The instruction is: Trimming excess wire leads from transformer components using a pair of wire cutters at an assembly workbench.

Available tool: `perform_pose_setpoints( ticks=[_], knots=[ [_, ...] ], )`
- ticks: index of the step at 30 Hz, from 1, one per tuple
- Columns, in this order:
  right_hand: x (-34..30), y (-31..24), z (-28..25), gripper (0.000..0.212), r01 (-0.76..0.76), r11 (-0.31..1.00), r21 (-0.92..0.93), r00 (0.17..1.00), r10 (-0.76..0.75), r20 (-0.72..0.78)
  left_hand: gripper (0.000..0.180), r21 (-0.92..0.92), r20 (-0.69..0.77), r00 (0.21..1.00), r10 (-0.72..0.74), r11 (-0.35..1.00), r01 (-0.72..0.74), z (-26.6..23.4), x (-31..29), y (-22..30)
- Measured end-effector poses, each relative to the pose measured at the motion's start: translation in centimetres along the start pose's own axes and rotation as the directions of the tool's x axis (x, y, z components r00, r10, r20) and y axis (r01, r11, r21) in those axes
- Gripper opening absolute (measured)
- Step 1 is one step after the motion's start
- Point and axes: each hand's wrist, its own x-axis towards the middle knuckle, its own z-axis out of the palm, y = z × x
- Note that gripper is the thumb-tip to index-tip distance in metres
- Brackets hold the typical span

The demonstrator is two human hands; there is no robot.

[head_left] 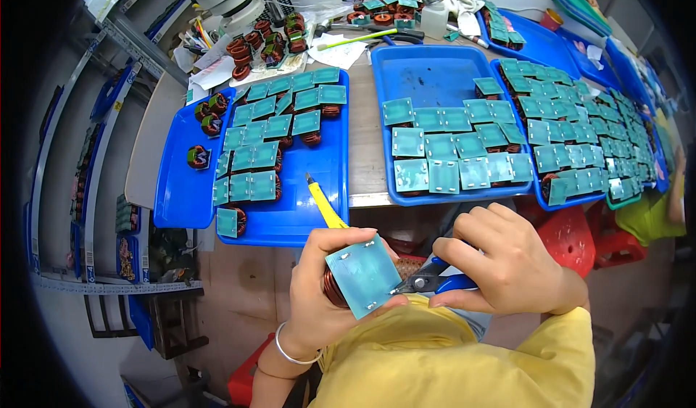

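My left hand [313, 292] is closed round a copper-wound coil with a square teal circuit board [360, 274] on it, the board's face turned up. Short metal pins stand near the board's corners. In my right hand [500, 263] is a pair of blue-handled flush cutters [424, 281], their jaw tips at the pins by the board's lower right corner. Whether the jaws have a pin between them is too small to tell. A yellow utility knife [324, 203] lies just beyond my left hand, over the edge of the blue tray [290, 223].
That tray bears rows of board-topped coils; a smaller blue tray [177, 201] on its left holds several coils. More boards fill the middle tray [428, 63] and the right tray [554, 203]. A microscope [228, 2] stands at the back left. Red stools [569, 241] are below right.
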Motion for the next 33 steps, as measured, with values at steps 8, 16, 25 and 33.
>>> perform_pose_setpoints(
  ticks=[8, 16, 25, 33],
  knots=[
    [0.3, -0.2, -0.4, 0.044, 0.015, 1.0, -0.012, 0.999, -0.014, 0.038, 0.071, 0.154, 0.067, 0.995, 0.069, 0.985, -0.079, -0.3, 0.1, 0.2],
    [0.0, 0.4, 0.8, 0.043, -0.035, 0.99, 0.14, 0.998, 0.028, 0.049, 0.08, -0.004, 0.05, 0.997, -0.062, 0.998, 0.062, -0.3, 0.1, -1.0],
    [0.3, -0.2, 0.6, 0.047, 0.024, 0.997, 0.076, 0.999, -0.027, 0.033, 0.082, 0.085, 0.148, 0.988, 0.03, 0.995, -0.043, -0.6, 0.0, -1.1],
    [0.0, -0.4, 0.5, 0.045, 0.039, 0.996, 0.077, 0.998, -0.043, 0.051, 0.073, 0.237, 0.269, 0.957, 0.108, 0.956, -0.175, -0.8, 0.5, -0.9]
  ],
)
